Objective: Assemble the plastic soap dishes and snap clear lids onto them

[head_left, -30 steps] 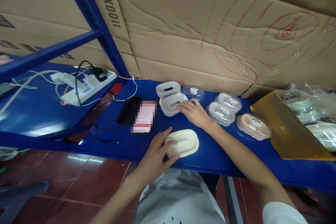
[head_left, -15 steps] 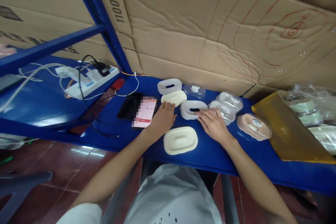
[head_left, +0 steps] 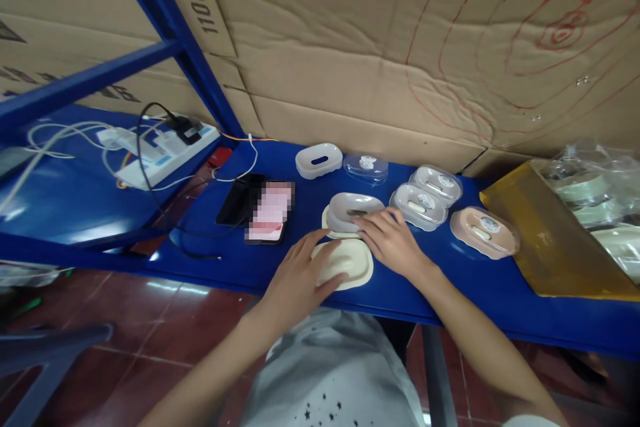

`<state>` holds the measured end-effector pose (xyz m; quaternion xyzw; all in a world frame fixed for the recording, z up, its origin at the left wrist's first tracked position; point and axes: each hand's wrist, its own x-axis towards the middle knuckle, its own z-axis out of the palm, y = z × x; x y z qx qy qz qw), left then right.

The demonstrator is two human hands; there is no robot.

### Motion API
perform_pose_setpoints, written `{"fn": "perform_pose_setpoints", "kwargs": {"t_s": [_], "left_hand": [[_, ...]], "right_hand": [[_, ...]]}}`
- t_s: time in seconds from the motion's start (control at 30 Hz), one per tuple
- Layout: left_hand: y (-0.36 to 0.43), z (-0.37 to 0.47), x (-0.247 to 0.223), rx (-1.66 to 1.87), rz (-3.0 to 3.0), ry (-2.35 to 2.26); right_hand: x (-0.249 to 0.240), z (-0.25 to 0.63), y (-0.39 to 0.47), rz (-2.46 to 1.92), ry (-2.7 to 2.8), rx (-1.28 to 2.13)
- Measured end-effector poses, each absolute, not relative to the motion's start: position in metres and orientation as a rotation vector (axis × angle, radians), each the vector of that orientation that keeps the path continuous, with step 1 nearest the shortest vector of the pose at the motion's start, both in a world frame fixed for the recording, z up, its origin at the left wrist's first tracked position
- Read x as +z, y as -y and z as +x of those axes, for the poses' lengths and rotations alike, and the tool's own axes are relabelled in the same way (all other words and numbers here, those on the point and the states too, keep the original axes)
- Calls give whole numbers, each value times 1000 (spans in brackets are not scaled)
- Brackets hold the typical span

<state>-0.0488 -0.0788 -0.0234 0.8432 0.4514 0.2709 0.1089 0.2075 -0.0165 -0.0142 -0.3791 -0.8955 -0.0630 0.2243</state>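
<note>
On the blue table, a grey oval dish with a slot overlaps a cream piece beneath it. My right hand has its fingers on the dish's right front edge, thumb and fingers close together. Nearer me lies a cream oval tray. My left hand reaches over that tray's left side with its fingers apart; whether it presses on the tray is unclear. Another grey dish with a slot stands at the back, beside a clear lid with a round sticker.
Two lidded grey boxes and a pinkish one stand to the right, before a carton of wrapped pieces. Two phones and cables lie left. A power strip sits on the neighbouring blue surface. Cardboard walls the back.
The cream piece that was at the back has come forward under the grey dish, which has shifted slightly left. My left hand has moved down over the near cream tray.
</note>
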Motion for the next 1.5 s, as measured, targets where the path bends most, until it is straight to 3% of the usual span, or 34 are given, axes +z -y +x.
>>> {"fn": "perform_pose_setpoints", "kwargs": {"t_s": [0.27,0.63,0.9,1.0,1.1,1.27,1.5], "left_hand": [[115,-75,-45,672,2562,-1318],[113,-80,-44,787,2548,-1475],[105,-76,-48,903,2536,-1673],[97,-69,-42,920,2529,-1650],[89,-55,-33,923,2565,-1549],[78,-25,-23,853,2737,-1366],[55,1,-27,738,2808,-1301]], "right_hand": [[-16,198,18,-940,2574,-54],[-23,205,15,-996,2673,-240],[1,221,21,-1130,2660,117],[20,229,-8,-1111,2607,245],[31,233,-64,-1264,2518,102],[21,229,-148,-1529,2462,133],[16,240,-132,-1431,2361,125]]}}
